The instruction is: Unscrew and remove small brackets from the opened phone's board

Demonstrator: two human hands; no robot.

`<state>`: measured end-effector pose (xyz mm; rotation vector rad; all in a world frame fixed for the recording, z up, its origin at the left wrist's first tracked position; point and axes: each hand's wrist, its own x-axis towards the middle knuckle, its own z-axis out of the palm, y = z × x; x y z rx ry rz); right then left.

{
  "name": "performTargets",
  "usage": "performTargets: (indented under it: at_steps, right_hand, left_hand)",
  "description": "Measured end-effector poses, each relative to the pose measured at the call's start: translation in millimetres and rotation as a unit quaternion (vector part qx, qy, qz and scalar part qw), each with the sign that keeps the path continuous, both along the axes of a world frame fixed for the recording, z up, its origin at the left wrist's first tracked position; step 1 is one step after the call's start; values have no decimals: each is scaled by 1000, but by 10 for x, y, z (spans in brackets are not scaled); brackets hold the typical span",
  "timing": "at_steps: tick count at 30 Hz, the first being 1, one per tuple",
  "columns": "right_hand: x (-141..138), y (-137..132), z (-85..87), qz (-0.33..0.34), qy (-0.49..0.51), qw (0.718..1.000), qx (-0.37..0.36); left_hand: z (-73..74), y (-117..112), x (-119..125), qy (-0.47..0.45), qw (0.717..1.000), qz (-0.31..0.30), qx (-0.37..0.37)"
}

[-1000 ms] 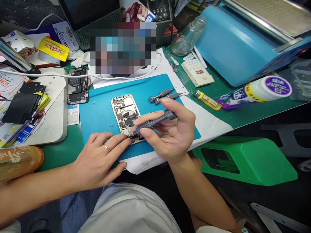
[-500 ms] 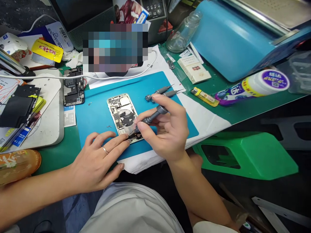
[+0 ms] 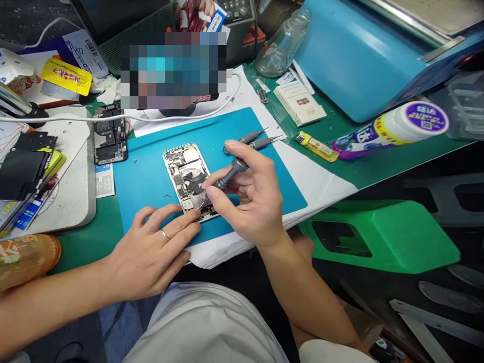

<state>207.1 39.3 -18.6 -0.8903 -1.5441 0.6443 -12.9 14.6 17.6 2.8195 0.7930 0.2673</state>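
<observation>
An opened phone (image 3: 191, 174) with its inner parts bare lies on a blue mat (image 3: 145, 171). My right hand (image 3: 251, 201) is closed around a grey precision screwdriver (image 3: 230, 174), its tip pointing down at the phone's lower part. My left hand (image 3: 159, 247) lies palm down with fingers stretched out, the fingertips touching the phone's lower left edge. Tiny screws (image 3: 166, 195) sit on the mat left of the phone. Two more screwdrivers (image 3: 260, 142) rest beyond my right hand. The screwdriver's very tip is hard to make out near my left fingertips.
A second opened phone (image 3: 109, 133) lies left of the mat, under a white cable (image 3: 151, 119). To the right are a cigarette box (image 3: 300, 104), a yellow lighter (image 3: 316, 146), a purple-and-white bottle (image 3: 393, 128) and a glass jar (image 3: 283, 45). A green stool (image 3: 408, 237) stands below the table edge.
The whole view has shifted slightly. The screwdriver's handle end has tipped a little to the left and stands somewhat steeper in my right hand. My left hand stays against the phone.
</observation>
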Motion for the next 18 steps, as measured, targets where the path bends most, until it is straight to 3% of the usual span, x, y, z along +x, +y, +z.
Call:
performTargets:
  at_steps: [18]
  right_hand:
    - [-8,1,7,-22,-3,1000,-3]
  left_hand:
    - [-17,13,-3,6,1000,-11,-12]
